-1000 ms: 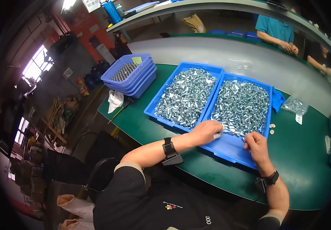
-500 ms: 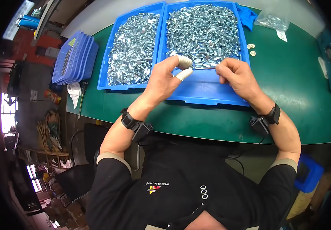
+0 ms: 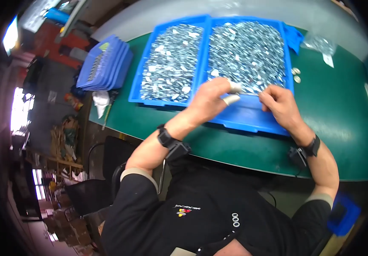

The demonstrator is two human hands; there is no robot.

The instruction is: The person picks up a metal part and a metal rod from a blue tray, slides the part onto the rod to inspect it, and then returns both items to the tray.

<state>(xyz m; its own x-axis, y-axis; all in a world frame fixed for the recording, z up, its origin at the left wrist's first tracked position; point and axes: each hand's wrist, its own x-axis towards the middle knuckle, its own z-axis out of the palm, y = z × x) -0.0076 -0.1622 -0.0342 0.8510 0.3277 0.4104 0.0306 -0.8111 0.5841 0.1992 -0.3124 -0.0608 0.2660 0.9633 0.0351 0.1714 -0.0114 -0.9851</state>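
Two blue trays sit side by side on a green table (image 3: 346,141), both heaped with small shiny metal parts. My left hand (image 3: 211,100) hovers over the near edge of the right tray (image 3: 252,117), white finger cots on its fingertips, pinching a small metal piece. My right hand (image 3: 279,104) is close beside it over the same tray, fingers curled onto the other end of that thin piece. The left tray (image 3: 139,91) lies just left of my left hand. Both wrists carry black bands.
A stack of blue trays (image 3: 103,64) stands at the table's far left edge, with a white rag (image 3: 101,100) beside it. Two small round metal pieces (image 3: 296,75) lie right of the trays, and a clear bag of parts (image 3: 318,45) farther back. Chairs and clutter fill the floor at left.
The view has swung downward and closer to the trays. My two hands have drawn together over the right tray's near edge, meeting on a small piece.
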